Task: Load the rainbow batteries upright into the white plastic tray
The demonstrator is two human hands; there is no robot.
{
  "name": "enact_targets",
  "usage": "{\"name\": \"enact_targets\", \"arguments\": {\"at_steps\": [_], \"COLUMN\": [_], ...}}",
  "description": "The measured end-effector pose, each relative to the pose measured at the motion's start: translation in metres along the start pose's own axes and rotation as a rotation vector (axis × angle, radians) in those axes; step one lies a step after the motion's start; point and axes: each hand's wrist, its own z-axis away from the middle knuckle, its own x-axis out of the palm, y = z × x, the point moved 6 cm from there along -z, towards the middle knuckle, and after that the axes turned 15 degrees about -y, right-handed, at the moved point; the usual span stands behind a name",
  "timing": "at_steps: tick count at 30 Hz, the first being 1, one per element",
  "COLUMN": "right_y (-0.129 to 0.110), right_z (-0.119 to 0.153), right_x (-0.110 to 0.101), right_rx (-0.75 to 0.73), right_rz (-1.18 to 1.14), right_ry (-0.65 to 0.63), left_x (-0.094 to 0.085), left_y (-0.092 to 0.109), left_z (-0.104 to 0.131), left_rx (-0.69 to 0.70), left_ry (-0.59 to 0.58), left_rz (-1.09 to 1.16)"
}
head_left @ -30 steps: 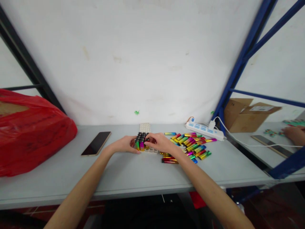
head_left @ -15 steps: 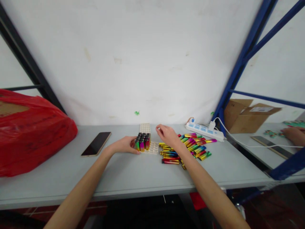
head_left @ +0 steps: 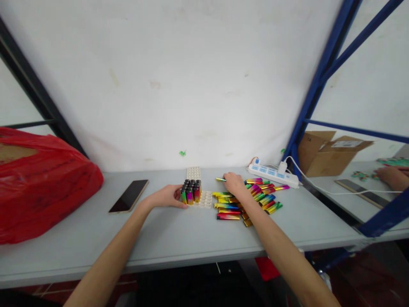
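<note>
At the far left of the frame a red plastic bag [head_left: 41, 179] bulges on the grey table [head_left: 179, 234]. Right of it, left of centre, a dark phone [head_left: 128, 195] lies flat, well apart from the bag. Near the middle, the left hand [head_left: 166, 197] cups the left side of a block of upright rainbow lighters [head_left: 191, 192] standing in a white tray [head_left: 204, 199]; its fingers touch the block, curled loosely around it. A second white tray [head_left: 193, 172] lies just behind, against the wall. Right of centre, the right hand [head_left: 234, 184] reaches down onto the pile of loose lighters [head_left: 252, 198] lying flat on the table, fingers bent over one at the pile's back edge; whether it is actually pinched cannot be told. Further right a white power strip [head_left: 272, 174] sits beside the blue rack post [head_left: 315, 85]. At the far right, a cardboard box [head_left: 329, 153] and another person's hand [head_left: 391, 177] show on a neighbouring table.
</note>
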Motion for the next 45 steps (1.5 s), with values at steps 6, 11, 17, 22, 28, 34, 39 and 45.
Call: {"name": "enact_targets", "arguments": {"at_steps": [6, 11, 17, 22, 28, 34, 39, 45], "right_y": [-0.021, -0.028, -0.047, -0.063, -0.052, -0.05, -0.058, -0.067], "right_z": [0.001, -0.003, -0.007, 0.004, 0.01, 0.011, 0.02, 0.028], "right_x": [-0.015, -0.011, 0.002, 0.004, -0.008, -0.011, -0.017, -0.018], "right_rx": [-0.364, -0.466, -0.635, -0.654, -0.48, -0.348, -0.445, -0.513], "right_rz": [-0.425, -0.789, -1.159, -1.323, -1.027, -0.837, -0.772, -0.694], "right_ry": [0.295, 0.323, 0.044, -0.144, 0.158, 0.316, 0.345, 0.295], "left_x": [0.0, 0.0, 0.002, 0.002, 0.0, -0.001, 0.0, 0.0], "left_y": [0.0, 0.001, 0.004, 0.003, 0.006, 0.008, 0.005, 0.002], "left_z": [-0.001, -0.001, -0.001, -0.002, -0.002, -0.002, -0.004, -0.005], "left_rx": [0.021, 0.022, 0.032, 0.037, 0.031, 0.03, 0.028, 0.016], "left_ry": [-0.007, 0.007, -0.006, -0.001, 0.044, 0.069, 0.07, 0.063], "left_rz": [-0.005, -0.003, 0.004, -0.004, -0.011, -0.024, -0.033, -0.015]}}
